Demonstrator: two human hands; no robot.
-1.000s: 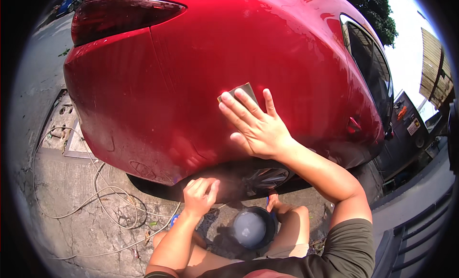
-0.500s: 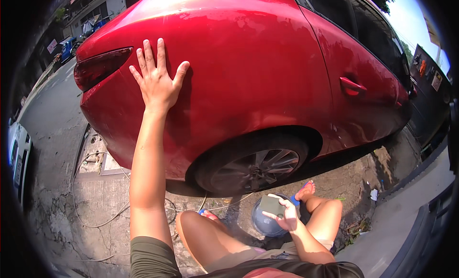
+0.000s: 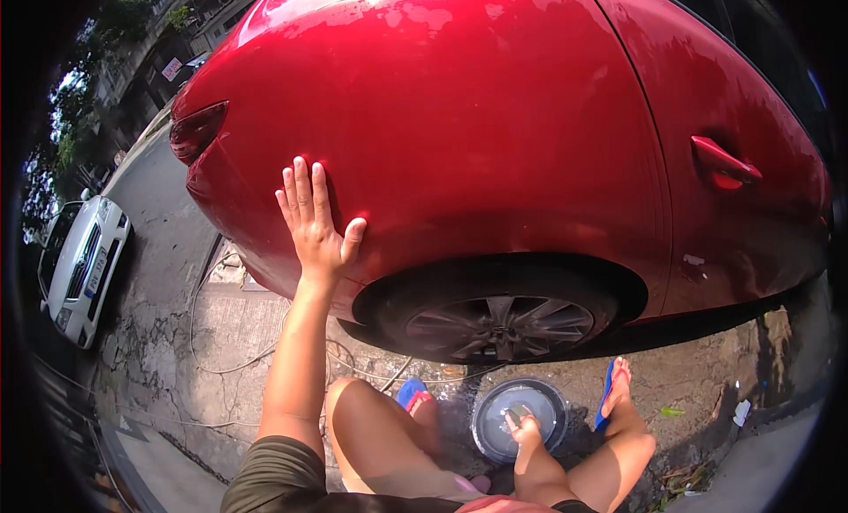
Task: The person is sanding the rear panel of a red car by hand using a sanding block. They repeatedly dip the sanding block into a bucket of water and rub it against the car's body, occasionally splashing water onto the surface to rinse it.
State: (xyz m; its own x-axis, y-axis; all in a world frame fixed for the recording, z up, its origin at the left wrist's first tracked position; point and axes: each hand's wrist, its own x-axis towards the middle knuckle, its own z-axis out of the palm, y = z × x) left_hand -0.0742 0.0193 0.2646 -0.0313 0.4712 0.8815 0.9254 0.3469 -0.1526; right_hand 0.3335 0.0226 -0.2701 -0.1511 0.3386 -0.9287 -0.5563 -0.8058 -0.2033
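Note:
Flat against the red car's rear side panel (image 3: 495,151), just behind and above the wheel arch, lies my left hand (image 3: 320,239), fingers stretched and thumb out. My right hand (image 3: 525,427) dips into a round dark bucket (image 3: 479,422) of greyish water between my feet. A thin grey-green square pad (image 3: 519,413) shows only in part at its fingers, mostly hidden by the hand and the water. The rear wheel (image 3: 499,326) stands just beyond the bucket.
A thin hose or cable (image 3: 231,369) trails over the cracked concrete at left. The car's door handle (image 3: 726,164) juts out at right, its tail light (image 3: 198,132) at far left. A white car (image 3: 86,266) stands on the road. White litter (image 3: 741,413) lies at right.
My right hand has gone down into the bucket with the pad, which was held above it. My left hand has slid lower on the panel, nearer the wheel arch. The view has shifted.

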